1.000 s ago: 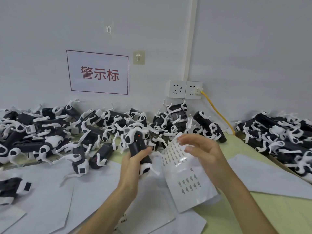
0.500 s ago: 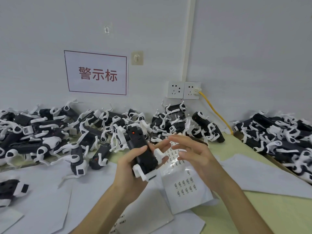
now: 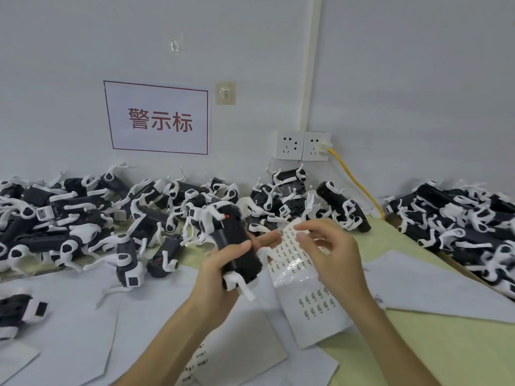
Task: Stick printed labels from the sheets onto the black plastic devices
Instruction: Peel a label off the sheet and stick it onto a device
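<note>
A plain pale grey wall (image 3: 418,79) carries a white paper sign (image 3: 157,118) with a red border and red Chinese characters. Right of the sign are a small beige hook plate (image 3: 225,93), a white vertical conduit (image 3: 310,62) and a white double socket (image 3: 302,146) with a yellow cable (image 3: 356,185) plugged in. Below the sign lies a pale green tabletop (image 3: 446,352).

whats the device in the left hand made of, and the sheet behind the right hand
The device looks like moulded plastic: black matt body with a faint sheen, rounded edges, white clip parts. The label sheet looks like thin glossy backing paper or film: it curves without creasing and shows glare on its bare patch.
</note>
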A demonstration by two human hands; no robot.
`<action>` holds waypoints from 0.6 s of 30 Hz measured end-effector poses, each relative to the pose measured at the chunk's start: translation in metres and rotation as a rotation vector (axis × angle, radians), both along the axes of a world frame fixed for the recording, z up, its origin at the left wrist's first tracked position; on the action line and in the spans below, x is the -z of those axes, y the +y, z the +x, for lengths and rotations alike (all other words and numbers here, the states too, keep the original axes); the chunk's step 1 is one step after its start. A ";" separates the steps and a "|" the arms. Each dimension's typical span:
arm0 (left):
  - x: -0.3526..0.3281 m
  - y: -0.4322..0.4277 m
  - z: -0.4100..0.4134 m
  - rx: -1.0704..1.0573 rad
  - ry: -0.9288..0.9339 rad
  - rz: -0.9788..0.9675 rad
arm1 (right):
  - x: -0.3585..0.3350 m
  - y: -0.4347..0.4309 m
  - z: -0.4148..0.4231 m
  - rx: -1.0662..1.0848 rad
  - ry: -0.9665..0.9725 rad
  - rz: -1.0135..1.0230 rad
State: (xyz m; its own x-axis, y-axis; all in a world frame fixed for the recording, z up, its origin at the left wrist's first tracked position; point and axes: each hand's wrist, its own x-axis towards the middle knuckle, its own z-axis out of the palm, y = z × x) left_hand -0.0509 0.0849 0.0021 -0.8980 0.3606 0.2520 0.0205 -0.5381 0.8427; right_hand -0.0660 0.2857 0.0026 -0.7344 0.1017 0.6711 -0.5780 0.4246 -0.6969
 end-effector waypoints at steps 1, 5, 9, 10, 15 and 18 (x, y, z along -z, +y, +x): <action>0.000 0.001 0.001 -0.011 0.011 -0.036 | 0.000 0.000 0.001 -0.001 0.058 0.013; 0.001 0.006 0.006 0.002 0.067 -0.130 | 0.000 -0.003 0.003 0.010 0.183 0.163; 0.001 0.008 0.006 -0.012 0.065 -0.102 | 0.001 -0.003 0.003 0.033 0.180 0.189; 0.001 0.008 0.006 -0.020 0.057 -0.090 | 0.000 -0.001 0.003 0.033 0.174 0.189; 0.002 0.009 0.007 -0.047 0.054 -0.153 | 0.001 -0.001 0.003 0.064 0.176 0.224; 0.006 0.011 0.004 -0.109 0.040 -0.207 | 0.002 0.000 0.003 0.066 0.188 0.283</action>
State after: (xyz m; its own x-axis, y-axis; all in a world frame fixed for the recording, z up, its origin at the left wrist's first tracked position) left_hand -0.0466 0.0957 -0.0038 -0.9253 0.3096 0.2190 0.1048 -0.3463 0.9322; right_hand -0.0631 0.2856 0.0008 -0.5930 -0.0647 0.8026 -0.6502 0.6264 -0.4299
